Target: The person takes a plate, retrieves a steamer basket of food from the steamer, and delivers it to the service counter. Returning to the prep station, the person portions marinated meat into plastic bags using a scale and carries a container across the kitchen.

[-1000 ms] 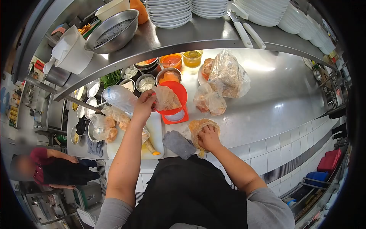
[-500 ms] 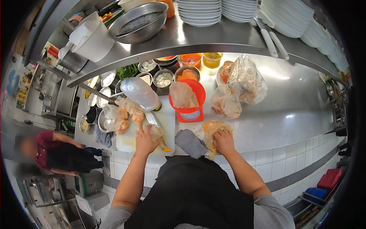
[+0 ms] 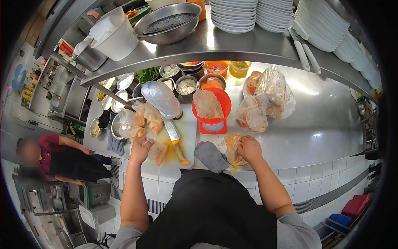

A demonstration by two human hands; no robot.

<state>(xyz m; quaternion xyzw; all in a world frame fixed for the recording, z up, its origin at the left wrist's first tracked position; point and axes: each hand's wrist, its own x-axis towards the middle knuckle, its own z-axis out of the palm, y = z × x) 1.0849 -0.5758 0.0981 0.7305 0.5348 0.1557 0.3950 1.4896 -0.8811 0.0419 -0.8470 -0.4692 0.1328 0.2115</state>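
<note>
My left hand [image 3: 139, 151] is closed on the gathered end of a small clear plastic bag of orange-tinted food [image 3: 157, 153], at the left of the white cutting board [image 3: 188, 143]. A knife with a yellow-tipped handle [image 3: 176, 143] lies on the board beside that bag. Several similar filled bags [image 3: 139, 118] sit just beyond it. On the steel counter, my right hand [image 3: 250, 149] has its fingers closed on another bag of orange-yellow food [image 3: 233, 150]. A folded grey cloth [image 3: 211, 157] rests between the hands. Behind it, a red scale [image 3: 213, 126] carries a bag of pale food [image 3: 207, 105] in its red bowl.
Large plastic bags [image 3: 273, 91] stand at the back right. Containers of ingredients [image 3: 186, 86] line the back. Overhead, a steel shelf [image 3: 174, 53] holds stacked plates [image 3: 233, 14], a metal bowl [image 3: 166, 25] and knives [image 3: 304, 52]. A person in an apron [image 3: 70, 159] stands at left.
My left hand has moved left with the small bag, uncovering the knife. My right hand has shifted to the right side of its bag. The view has turned slightly.
</note>
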